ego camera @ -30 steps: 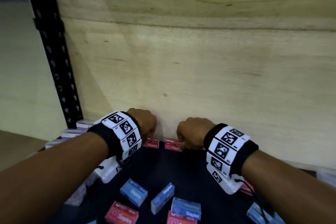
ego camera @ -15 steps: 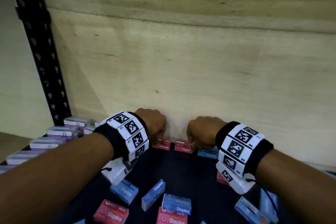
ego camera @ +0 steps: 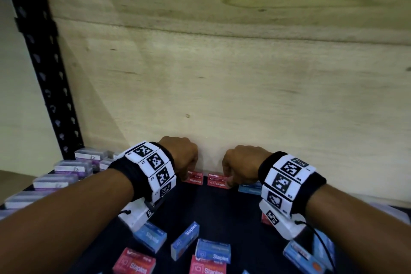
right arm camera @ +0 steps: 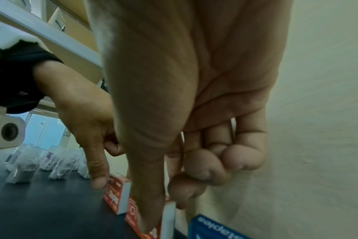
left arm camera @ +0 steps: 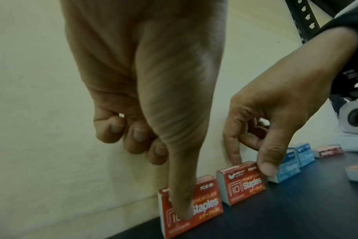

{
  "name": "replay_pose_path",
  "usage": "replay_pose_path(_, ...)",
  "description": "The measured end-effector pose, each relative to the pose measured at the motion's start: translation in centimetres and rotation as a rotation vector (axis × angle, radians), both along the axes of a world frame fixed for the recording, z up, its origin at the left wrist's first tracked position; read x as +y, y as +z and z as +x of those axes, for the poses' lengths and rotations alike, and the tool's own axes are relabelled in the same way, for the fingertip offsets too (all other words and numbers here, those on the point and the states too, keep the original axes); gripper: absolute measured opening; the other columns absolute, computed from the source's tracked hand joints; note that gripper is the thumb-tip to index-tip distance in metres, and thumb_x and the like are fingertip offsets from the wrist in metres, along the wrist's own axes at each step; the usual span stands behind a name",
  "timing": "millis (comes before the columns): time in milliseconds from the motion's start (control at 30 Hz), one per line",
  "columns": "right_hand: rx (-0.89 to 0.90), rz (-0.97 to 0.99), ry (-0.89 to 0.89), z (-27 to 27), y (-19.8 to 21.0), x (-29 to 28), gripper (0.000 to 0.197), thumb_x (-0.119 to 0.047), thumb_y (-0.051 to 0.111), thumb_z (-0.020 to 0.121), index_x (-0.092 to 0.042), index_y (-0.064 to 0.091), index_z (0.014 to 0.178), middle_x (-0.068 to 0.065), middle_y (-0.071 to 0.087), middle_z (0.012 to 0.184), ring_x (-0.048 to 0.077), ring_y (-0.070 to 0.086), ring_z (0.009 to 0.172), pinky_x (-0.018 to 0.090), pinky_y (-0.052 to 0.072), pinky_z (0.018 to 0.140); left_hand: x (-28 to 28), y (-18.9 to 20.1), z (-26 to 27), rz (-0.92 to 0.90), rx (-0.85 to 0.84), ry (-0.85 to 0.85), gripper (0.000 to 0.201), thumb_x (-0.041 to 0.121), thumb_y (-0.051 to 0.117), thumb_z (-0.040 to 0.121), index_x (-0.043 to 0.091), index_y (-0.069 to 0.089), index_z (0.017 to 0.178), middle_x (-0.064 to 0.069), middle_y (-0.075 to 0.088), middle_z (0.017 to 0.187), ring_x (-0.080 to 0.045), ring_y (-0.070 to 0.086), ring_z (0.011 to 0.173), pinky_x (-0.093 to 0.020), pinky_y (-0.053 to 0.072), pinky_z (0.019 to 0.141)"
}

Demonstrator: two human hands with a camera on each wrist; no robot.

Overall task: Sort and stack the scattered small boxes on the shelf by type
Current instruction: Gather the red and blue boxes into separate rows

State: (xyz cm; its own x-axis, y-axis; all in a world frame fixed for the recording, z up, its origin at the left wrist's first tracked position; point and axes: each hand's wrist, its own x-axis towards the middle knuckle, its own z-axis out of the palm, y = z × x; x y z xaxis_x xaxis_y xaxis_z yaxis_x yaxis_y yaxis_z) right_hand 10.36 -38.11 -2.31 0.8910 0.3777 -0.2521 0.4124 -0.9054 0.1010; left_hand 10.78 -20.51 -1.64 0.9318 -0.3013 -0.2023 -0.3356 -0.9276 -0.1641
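Left hand (ego camera: 181,155) pinching left red cardboard staples box (left arm camera: 191,205), standing on edge against pale plywood back wall (ego camera: 222,87): thumb on printed front, other fingers curled. Right hand (ego camera: 241,163) pinching second red cardboard staples box (left arm camera: 242,183) just right of first, also at wall: thumb in front, forefinger behind. Gap between two red boxes. Blue cardboard staples box (left arm camera: 286,169) next along wall, right of second red box. More red and blue boxes scattered on dark shelf (ego camera: 222,211), away from wall.
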Motion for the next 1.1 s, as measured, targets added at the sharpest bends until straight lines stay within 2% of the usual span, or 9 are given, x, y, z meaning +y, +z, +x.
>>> replay_pose_path(100,-0.001,0.008,-0.008,-0.3,0.4,-0.4,0.039,-0.045,0.074,0.083,-0.017,0.069,0.111,0.003,0.071,0.105,0.024,0.067,0.092,0.033,0.053,0.075,0.3,0.5,-0.5,-0.007,-0.008,0.000,0.037,0.035,0.081,0.076,0.027,0.065,0.108,0.006,0.058,0.098,-0.018,0.057,0.088,-0.028,0.042,0.070)
replay_pose_path(167,-0.016,0.025,-0.009,-0.8,1.0,-0.7,0.039,-0.046,0.072,0.085,-0.019,0.068,0.112,-0.001,0.068,0.105,0.022,0.064,0.091,0.030,0.048,0.070,0.5,1.0,-1.1,-0.013,-0.016,-0.005,0.034,0.039,0.079,0.077,0.026,0.065,0.106,0.007,0.057,0.094,-0.017,0.055,0.085,-0.028,0.042,0.068)
replay_pose_path(333,0.024,0.068,0.009,-2.6,1.6,-1.4,0.031,-0.046,0.069,0.088,-0.022,0.068,0.107,-0.013,0.055,0.078,0.006,0.051,0.068,0.025,0.039,0.060,0.9,1.6,-3.2,-0.100,0.063,-0.004,0.027,0.047,0.076,0.078,0.025,0.067,0.091,0.010,0.061,0.085,-0.012,0.058,0.079,-0.026,0.044,0.064)
replay_pose_path(400,0.062,0.072,0.024,-3.5,1.5,-1.5,0.028,-0.047,0.068,0.088,-0.023,0.067,0.104,-0.012,0.055,0.078,0.006,0.051,0.067,0.026,0.040,0.062,1.2,1.6,-4.3,-0.126,0.127,-0.008,0.027,0.049,0.075,0.078,0.025,0.069,0.090,0.010,0.062,0.086,-0.009,0.058,0.079,-0.027,0.047,0.069)
replay_pose_path(500,0.096,0.059,0.054,-5.0,1.5,-1.9,0.029,-0.045,0.067,0.089,-0.023,0.068,0.108,-0.008,0.061,0.092,0.014,0.058,0.082,0.027,0.042,0.072,1.4,1.7,-5.9,-0.117,0.186,-0.019,0.029,0.052,0.072,0.080,0.025,0.070,0.090,0.012,0.063,0.085,-0.008,0.058,0.079,-0.027,0.049,0.076)
replay_pose_path(600,0.079,0.047,0.052,-6.1,1.9,-2.7,0.029,-0.044,0.067,0.089,-0.024,0.068,0.111,-0.008,0.060,0.094,0.016,0.058,0.087,0.028,0.043,0.075,1.2,2.1,-7.2,-0.109,0.188,-0.034,0.029,0.054,0.071,0.080,0.027,0.069,0.089,0.015,0.060,0.082,-0.009,0.058,0.080,-0.028,0.049,0.077)
replay_pose_path(733,0.047,0.047,-0.017,-7.4,2.9,-4.9,0.024,-0.044,0.068,0.088,-0.026,0.069,0.104,-0.008,0.060,0.090,0.016,0.059,0.086,0.027,0.043,0.073,0.0,2.9,-8.9,-0.119,0.175,-0.080,0.028,0.053,0.071,0.080,0.027,0.070,0.091,0.015,0.059,0.080,-0.009,0.058,0.079,-0.027,0.048,0.075)
replay_pose_path(900,0.047,0.018,-0.061,-9.0,2.9,-7.2,0.025,-0.045,0.066,0.090,-0.026,0.068,0.105,-0.007,0.061,0.093,0.016,0.059,0.086,0.027,0.043,0.075,-1.7,2.8,-10.8,-0.115,0.214,-0.151,0.027,0.047,0.075,0.080,0.024,0.071,0.093,0.016,0.057,0.072,-0.001,0.051,0.067,-0.022,0.040,0.063)
replay_pose_path(1100,0.075,0.062,-0.024,-10.9,2.0,-6.6,0.024,-0.045,0.066,0.088,-0.026,0.070,0.102,-0.013,0.061,0.083,0.013,0.060,0.084,0.027,0.046,0.074,-2.0,1.9,-12.0,-0.063,0.208,-0.170,0.030,0.045,0.075,0.080,0.026,0.067,0.100,0.015,0.056,0.077,-0.002,0.052,0.070,-0.022,0.040,0.062)
